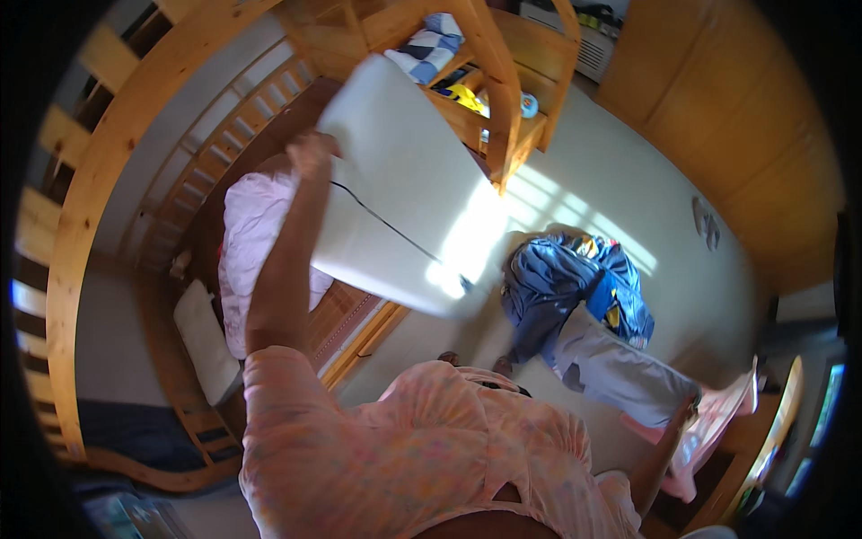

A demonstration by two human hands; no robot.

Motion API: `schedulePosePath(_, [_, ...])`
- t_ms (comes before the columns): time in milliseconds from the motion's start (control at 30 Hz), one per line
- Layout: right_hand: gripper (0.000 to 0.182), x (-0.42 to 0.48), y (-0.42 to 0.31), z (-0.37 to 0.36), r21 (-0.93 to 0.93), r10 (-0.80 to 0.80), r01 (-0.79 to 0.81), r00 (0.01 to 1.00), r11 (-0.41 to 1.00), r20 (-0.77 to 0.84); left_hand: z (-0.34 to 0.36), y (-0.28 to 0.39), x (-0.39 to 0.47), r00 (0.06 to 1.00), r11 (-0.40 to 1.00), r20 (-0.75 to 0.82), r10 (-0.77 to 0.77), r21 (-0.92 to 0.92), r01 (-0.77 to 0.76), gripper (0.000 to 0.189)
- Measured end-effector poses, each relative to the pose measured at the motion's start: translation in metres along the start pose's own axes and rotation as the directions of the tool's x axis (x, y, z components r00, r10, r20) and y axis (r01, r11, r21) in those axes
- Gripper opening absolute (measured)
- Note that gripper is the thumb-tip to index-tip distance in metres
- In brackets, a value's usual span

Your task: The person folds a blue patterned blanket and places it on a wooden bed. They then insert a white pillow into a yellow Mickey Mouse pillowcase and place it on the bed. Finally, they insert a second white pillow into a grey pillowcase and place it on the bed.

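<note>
My left hand grips the near edge of a large white pad, perhaps a foam cushion or pillow. The pad is lifted at a slant over the bed's edge and blurred in places. A thin black cord crosses its face, and bright sunlight falls on its lower corner. Far to the right, my right hand clutches the end of a grey cloth. That cloth stretches from the hand towards a heap of blue fabric on the floor.
A wooden bunk bed curves along the left. Lilac bedding and a pale cushion lie there. Wooden steps hold a checked cloth. Slippers lie by the wooden cabinet; pink cloth hangs at right.
</note>
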State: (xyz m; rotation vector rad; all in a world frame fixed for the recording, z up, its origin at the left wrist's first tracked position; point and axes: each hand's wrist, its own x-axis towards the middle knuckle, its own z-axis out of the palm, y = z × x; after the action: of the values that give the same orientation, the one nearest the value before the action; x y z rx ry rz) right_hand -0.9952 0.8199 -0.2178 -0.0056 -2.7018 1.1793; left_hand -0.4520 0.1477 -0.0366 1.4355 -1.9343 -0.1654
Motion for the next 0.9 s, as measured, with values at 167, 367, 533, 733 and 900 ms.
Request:
schedulePosePath(167, [0.034,-0.020,0.039,-0.046,-0.437,-0.448,0.425,0.892,0.793,0.056,-0.039,0.073,0.043,0.930,0.710,-0.261,-0.258,-0.704,0.000,0.015])
schedulePosePath(367, [0.036,-0.037,0.042,-0.075,-0.622,-0.572,0.559,0.794,0.549,0.208,0.089,-0.001,0.073,0.957,0.960,0.083,0.276,0.028,-0.279,0.042])
schedulePosePath(533, [0.045,-0.109,-0.087,-0.081,0.144,0.050,-0.049,0.999,0.988,-0.010,0.201,-0.005,-0.032,0.656,0.953,0.692,0.300,-0.246,-0.176,0.029])
schedulePosePath(733, [0.048,-0.129,-0.093,-0.078,0.089,0.193,-0.185,0.977,0.979,-0.090,0.233,0.016,-0.236,-0.156,0.831,0.857,0.491,-0.515,-0.211,0.030])
schedulePosePath(900, [0.044,-0.105,-0.120,-0.066,0.363,0.461,-0.405,0.884,0.839,-0.079,0.217,0.033,-0.253,-0.358,0.811,0.868,0.344,-0.467,-0.353,0.028])
